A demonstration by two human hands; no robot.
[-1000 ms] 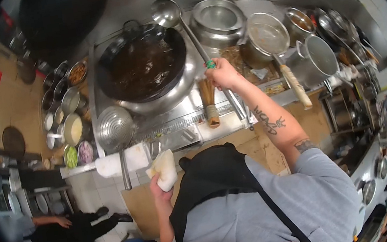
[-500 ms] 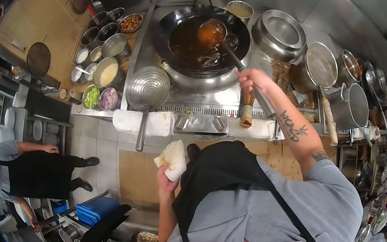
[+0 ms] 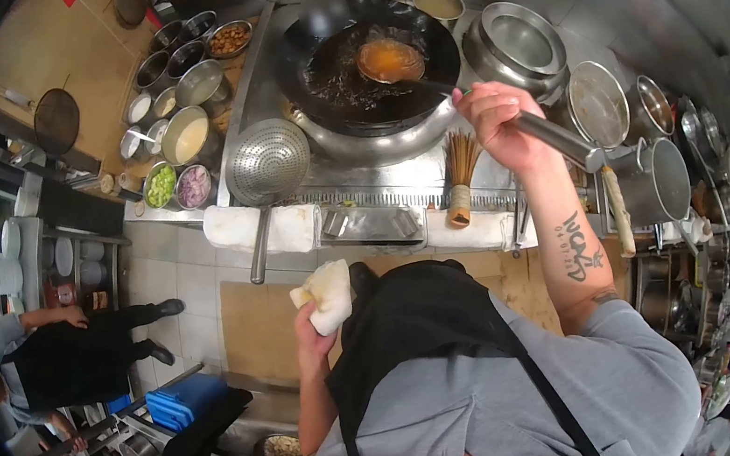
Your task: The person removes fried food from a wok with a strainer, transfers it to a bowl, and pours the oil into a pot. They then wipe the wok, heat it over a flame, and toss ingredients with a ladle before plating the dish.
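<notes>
My right hand (image 3: 505,122) is closed round the handle of a ladle (image 3: 390,61), whose bowl holds orange-brown liquid inside the dark wok (image 3: 441,75). Dark, bubbling liquid surrounds the bowl. Down at my left side, my left hand (image 3: 310,332) grips a folded white cloth (image 3: 327,296) with yellowish stains. Between me and the wok, a perforated skimmer (image 3: 268,162) lies on the stove with its handle toward me. A bamboo brush (image 3: 459,178) stands at the stove's front edge, below my right forearm.
Bowls of sauces and chopped vegetables (image 3: 194,186) line the left counter. Stacked metal basins (image 3: 524,39) and a pot with a strainer (image 3: 598,103) sit at the right. A co-worker in a black apron (image 3: 73,361) is at far left, near a blue container (image 3: 182,404).
My right hand has moved up and right, and the ladle handle lies flatter. The ladle's bowl shows more orange liquid. My left hand still holds the cloth.
</notes>
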